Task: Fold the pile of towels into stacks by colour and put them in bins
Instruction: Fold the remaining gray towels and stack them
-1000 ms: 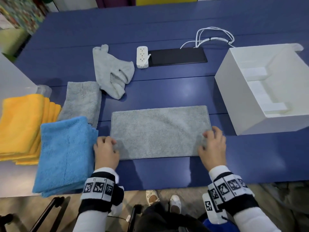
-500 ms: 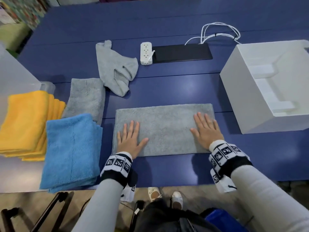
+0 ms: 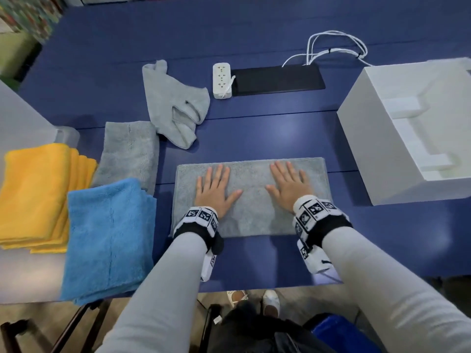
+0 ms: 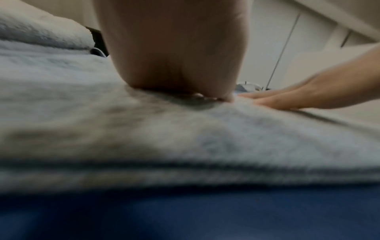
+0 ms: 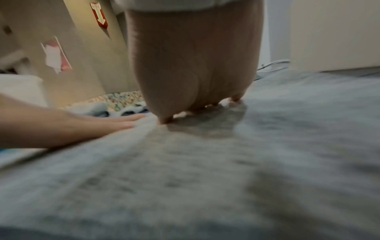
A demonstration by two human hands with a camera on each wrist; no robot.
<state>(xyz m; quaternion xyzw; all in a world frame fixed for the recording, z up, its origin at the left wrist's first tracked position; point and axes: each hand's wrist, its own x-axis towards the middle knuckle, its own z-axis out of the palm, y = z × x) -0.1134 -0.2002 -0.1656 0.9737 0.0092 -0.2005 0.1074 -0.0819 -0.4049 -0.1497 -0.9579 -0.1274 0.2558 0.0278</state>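
A grey towel (image 3: pixel 252 215) folded to a long rectangle lies flat on the blue table in front of me. My left hand (image 3: pixel 216 186) presses flat on its left half, fingers straight and spread. My right hand (image 3: pixel 289 183) presses flat on its right half the same way. In the left wrist view the left palm (image 4: pixel 174 48) sits on the grey towel (image 4: pixel 185 138); the right wrist view shows the right palm (image 5: pixel 195 56) on the grey towel (image 5: pixel 205 178). A folded grey towel (image 3: pixel 128 151), a crumpled grey towel (image 3: pixel 175 105), a blue stack (image 3: pixel 107 238) and a yellow stack (image 3: pixel 38 194) lie to the left.
A white open bin (image 3: pixel 356 128) stands at the right, close to the towel's right edge. A white power strip (image 3: pixel 222 80), a black slab (image 3: pixel 277 79) and white cables (image 3: pixel 336 44) lie at the back. A grey surface (image 3: pixel 23 121) borders the left.
Both hands let go of the towel's near corners, moved onto its top and flattened out. Since half a second ago they have slid further away from me and closer together.
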